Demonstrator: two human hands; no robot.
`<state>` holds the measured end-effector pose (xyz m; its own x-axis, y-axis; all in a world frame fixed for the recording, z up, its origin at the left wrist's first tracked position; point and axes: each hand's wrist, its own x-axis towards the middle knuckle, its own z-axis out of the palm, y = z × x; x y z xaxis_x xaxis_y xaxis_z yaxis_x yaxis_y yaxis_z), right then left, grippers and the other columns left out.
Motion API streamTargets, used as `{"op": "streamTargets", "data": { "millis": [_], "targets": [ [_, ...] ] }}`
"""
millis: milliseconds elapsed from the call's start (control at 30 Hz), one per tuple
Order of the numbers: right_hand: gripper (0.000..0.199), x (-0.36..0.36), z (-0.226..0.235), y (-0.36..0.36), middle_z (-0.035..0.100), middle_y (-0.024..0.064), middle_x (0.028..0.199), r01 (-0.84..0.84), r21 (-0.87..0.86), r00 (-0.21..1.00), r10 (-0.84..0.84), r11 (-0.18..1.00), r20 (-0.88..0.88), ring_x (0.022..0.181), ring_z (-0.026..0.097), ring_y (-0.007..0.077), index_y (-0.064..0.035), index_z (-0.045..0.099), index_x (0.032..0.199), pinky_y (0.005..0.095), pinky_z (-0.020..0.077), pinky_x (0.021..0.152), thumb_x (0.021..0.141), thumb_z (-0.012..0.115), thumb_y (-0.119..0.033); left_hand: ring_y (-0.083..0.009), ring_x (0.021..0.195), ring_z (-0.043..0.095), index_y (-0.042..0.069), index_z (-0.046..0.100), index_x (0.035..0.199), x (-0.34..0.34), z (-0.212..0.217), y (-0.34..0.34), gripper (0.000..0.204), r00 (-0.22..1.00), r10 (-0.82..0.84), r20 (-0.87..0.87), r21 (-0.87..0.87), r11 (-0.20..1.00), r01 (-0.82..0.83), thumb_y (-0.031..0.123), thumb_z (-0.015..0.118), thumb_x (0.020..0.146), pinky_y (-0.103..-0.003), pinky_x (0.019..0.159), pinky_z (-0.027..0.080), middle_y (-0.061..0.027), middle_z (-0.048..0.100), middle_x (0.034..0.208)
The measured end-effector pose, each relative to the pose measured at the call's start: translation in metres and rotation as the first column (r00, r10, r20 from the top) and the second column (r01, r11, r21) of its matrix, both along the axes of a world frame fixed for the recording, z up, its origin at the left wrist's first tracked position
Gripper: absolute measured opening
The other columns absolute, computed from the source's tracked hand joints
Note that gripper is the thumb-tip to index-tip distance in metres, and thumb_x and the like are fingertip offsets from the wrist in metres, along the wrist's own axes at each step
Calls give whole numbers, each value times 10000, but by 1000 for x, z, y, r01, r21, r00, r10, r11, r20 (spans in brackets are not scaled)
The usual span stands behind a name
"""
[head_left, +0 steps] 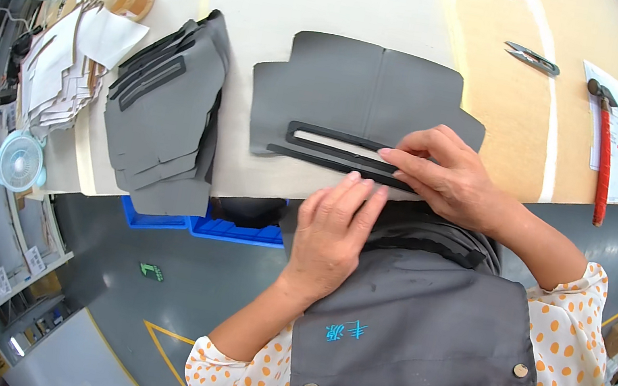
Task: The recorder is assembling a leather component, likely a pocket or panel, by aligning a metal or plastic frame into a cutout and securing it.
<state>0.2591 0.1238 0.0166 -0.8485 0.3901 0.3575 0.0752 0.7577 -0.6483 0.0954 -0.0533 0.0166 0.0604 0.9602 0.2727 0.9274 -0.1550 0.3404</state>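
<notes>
A dark grey cut panel [375, 90] of leather-like sheet lies flat in front of me, with a crease down its middle. Near its front edge is a long slot bordered by a black frame [323, 130]; a black strip [307, 157] runs along the edge below it. My right hand [451, 176] pinches at the right part of the slot's black frame with thumb and forefinger. My left hand [333, 234] has its fingers stretched out and close together, the tips resting on the black strip at the table's edge. Nothing shows in its grasp.
Left of the panel lies a stack of similar grey panels [163, 111], beside paper-like white pieces [60, 69], a glue-coloured bottle [128, 1] and a small fan [20, 161]. Thread snips [532, 59] and a red-handled hammer [604, 152] lie right. Blue bins [237, 232] stand below the edge.
</notes>
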Motion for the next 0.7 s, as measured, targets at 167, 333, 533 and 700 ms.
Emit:
{"op": "streamTargets", "data": {
  "millis": [167,333,533,700],
  "targets": [
    [392,-49,-18,-9,625,90,1083,-32,-4,999,32,999,-31,899,613,264,-74,706,1246,370,539,747,862,763,-20,-281,1215,619,49,679,1326,-54,6,-7,513,985,172,-11,-31,985,-172,-94,609,839,-404,964,485,-118,622,1293],
    [369,-76,-26,-19,602,94,1052,-87,44,996,87,995,-16,926,592,262,-14,678,1217,360,538,811,849,663,-9,-178,897,721,4,701,1161,-85,14,16,213,817,412,403,-163,911,-379,-35,627,965,-283,641,538,-107,702,1061],
    [433,-79,-33,-18,544,72,1024,-135,277,991,130,951,37,852,526,222,44,653,1222,333,508,768,802,657,-63,-104,695,705,-1,692,1021,-109,17,44,135,525,636,566,-545,766,-341,117,727,964,-247,585,532,-30,707,826],
    [510,-76,-31,-19,578,74,1110,-147,255,989,134,956,69,868,522,218,45,647,1301,336,493,800,804,645,-66,-93,643,674,0,684,935,-117,22,62,225,510,730,455,-708,644,-290,193,797,908,-247,593,531,-36,707,765]
  ]
}}
